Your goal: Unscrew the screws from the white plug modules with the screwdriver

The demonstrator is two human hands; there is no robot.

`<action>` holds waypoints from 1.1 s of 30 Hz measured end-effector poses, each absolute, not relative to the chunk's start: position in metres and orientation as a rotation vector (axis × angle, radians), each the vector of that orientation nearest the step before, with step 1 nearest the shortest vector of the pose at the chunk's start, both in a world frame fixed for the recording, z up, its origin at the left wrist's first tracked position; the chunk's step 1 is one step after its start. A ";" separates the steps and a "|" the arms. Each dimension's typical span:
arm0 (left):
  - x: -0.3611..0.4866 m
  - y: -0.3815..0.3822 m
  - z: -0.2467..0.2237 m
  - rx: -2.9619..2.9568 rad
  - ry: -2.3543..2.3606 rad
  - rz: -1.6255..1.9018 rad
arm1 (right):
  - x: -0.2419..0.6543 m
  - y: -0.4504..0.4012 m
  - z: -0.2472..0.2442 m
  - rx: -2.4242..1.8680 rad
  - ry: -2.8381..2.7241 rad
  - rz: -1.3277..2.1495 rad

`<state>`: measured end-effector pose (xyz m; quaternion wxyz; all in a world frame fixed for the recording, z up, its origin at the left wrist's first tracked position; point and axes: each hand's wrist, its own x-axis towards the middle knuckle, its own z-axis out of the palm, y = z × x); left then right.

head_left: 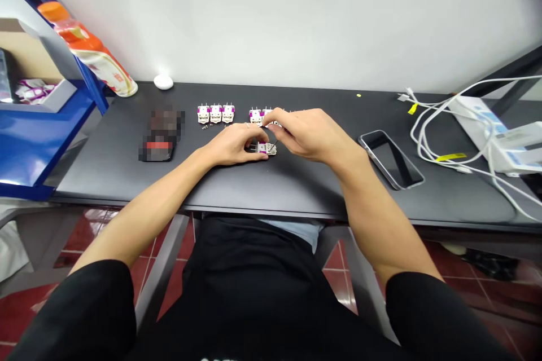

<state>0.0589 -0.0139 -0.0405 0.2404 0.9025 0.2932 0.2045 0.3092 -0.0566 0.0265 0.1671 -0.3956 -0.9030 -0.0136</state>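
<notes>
My left hand (234,145) is closed on a small white-and-purple plug module with metal pins (263,148), gripping it between thumb and fingers against the table. My right hand (305,134) pinches a thin dark-shafted tool (274,145), whose tip meets the module's right end. The tool's handle is hidden in my fingers, so I cannot tell its exact kind. Three similar modules (215,114) stand in a row behind my left hand, with tiny metal bits (205,126) in front of them. More modules (256,116) are partly covered by my right hand.
A smartphone (392,159) and looped white cables (423,135) lie to the right, beside a white box (478,124). On the left are a blurred-out dark object (158,141), a white rounded object (163,82), an orange-capped bottle (91,53) and an open carton (63,93).
</notes>
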 end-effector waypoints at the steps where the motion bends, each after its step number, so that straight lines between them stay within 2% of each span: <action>1: 0.059 -0.014 -0.041 2.479 0.802 0.563 | 0.309 -0.057 0.026 -1.115 -2.570 -0.019; 8: 0.059 -0.012 -0.044 2.515 0.770 0.574 | 0.307 -0.059 0.028 -0.850 -2.624 0.078; 18: 0.060 -0.013 -0.044 2.501 0.762 0.597 | 0.304 -0.063 0.028 -1.180 -2.615 -0.060; 33: 0.060 -0.014 -0.041 2.476 0.755 0.564 | 0.305 -0.066 0.033 -1.230 -2.496 0.016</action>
